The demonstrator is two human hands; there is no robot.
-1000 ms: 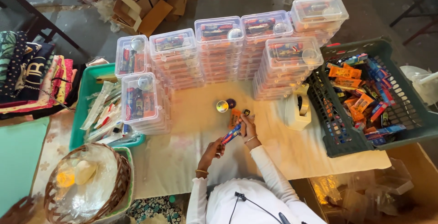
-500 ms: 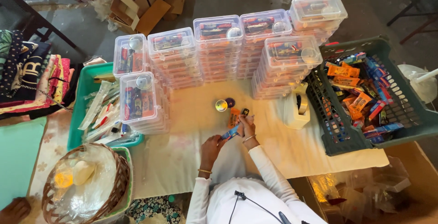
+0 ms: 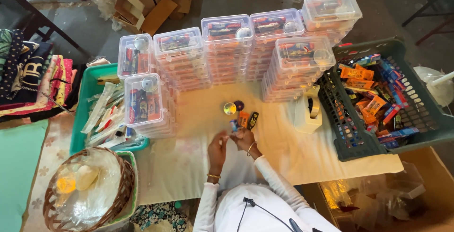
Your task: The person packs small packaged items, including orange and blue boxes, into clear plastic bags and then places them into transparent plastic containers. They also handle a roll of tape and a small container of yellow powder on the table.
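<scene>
Reaching forward from white sleeves at the bottom of the view, both hands meet over the cloth-covered table point(image 3: 293, 151), forearms angled inward so the wrists sit close together. The left hand point(image 3: 218, 147) is curled, fingers bent toward the right one, a thin bangle on its wrist; whether it grips anything I cannot tell. The right hand point(image 3: 244, 139), also wearing a bangle, is closed around a small blue packet point(image 3: 233, 125) that pokes up from between the fingertips of the two hands. Just beyond the hands, lying on the cloth, are an orange packet point(image 3: 243, 118) and a dark packet point(image 3: 253, 120) side by side, and a little farther on a round shiny tin point(image 3: 230, 108) touching a dark round lid point(image 3: 239, 105). To the right of these stands a white tape dispenser point(image 3: 308, 110), next to a dark green crate point(image 3: 350, 140) filled with orange and blue packets. To the left, a stack of clear plastic boxes point(image 3: 144, 100) rests at the edge of a green tray point(image 3: 82, 114), and a wicker basket point(image 3: 124, 184) sits nearer at the lower left. Farthest back, tall stacks of clear lidded boxes point(image 3: 227, 47) run across the table in a row.
</scene>
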